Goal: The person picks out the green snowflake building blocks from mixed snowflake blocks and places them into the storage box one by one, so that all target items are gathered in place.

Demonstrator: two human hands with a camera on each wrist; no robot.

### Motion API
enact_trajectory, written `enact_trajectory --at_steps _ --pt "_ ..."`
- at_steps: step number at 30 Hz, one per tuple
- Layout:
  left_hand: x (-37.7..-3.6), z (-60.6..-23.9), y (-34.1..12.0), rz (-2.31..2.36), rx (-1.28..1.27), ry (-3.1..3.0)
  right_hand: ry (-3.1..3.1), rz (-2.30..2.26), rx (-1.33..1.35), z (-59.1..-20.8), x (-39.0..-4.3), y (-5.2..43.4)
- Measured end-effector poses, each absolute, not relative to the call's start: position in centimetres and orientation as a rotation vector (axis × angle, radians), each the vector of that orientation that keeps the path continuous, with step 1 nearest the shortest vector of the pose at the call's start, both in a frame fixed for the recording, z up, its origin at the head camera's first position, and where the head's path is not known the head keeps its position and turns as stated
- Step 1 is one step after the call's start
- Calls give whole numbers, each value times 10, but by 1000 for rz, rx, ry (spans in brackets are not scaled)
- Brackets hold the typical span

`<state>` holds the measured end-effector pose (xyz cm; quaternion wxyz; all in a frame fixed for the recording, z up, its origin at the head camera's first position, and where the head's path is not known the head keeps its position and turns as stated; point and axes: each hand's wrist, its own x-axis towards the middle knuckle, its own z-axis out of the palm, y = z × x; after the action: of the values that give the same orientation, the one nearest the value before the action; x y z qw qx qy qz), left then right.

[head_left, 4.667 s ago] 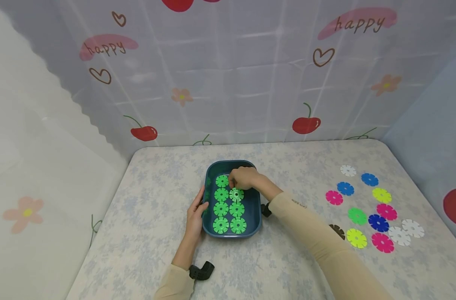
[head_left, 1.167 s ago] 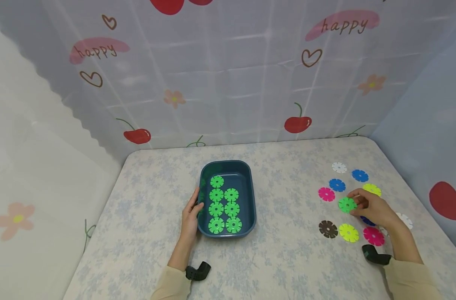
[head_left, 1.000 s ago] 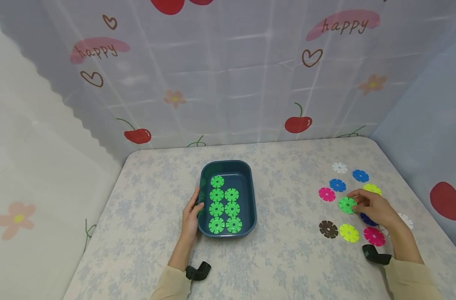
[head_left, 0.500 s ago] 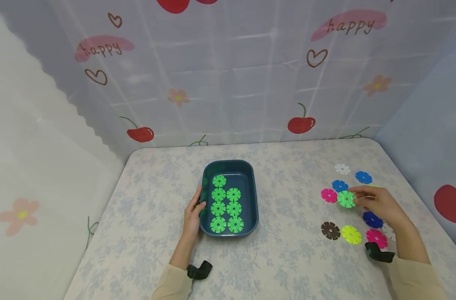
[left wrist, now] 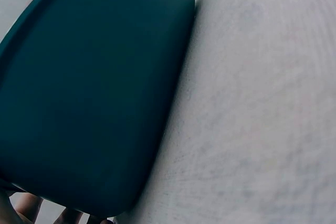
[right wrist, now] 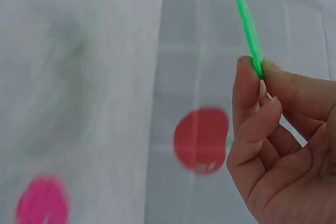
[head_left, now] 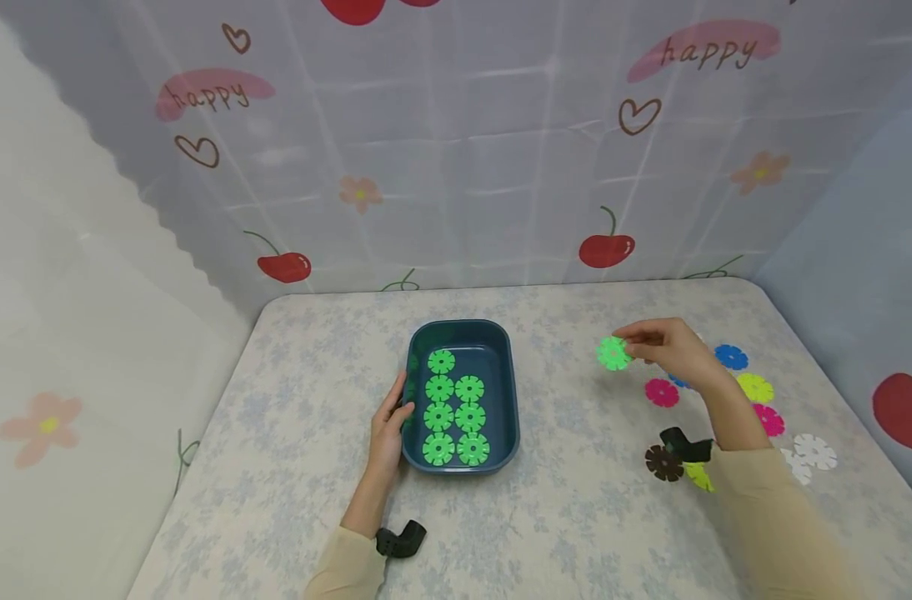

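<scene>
**Seven green discs in, one more in the air**

Head view: a green disc is pinched by the right hand above the table, right of the tray. Seven green discs are already laid inside; the tray's side is cupped by the left hand. Other colours are partly hidden by the sleeve.

Left wrist: only the tray's wall is shown; fingers are cut off.

Right wrist: the disc is seen edge-on, background blurred.

Cherry-print curtain behind table
</scene>
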<state>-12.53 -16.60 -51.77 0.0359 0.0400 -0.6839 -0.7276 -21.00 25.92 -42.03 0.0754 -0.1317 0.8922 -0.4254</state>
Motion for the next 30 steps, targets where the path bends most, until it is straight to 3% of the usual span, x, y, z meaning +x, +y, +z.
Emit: enact_trajectory --at_steps 14,30 --pt "-127 -520 -165 -2231 126 -2087 2552 -1273 -709 -400 -276 130" --pt "-125 -518 -165 -2240 137 -2075 2586 -1024 -917 -421 -292 60"
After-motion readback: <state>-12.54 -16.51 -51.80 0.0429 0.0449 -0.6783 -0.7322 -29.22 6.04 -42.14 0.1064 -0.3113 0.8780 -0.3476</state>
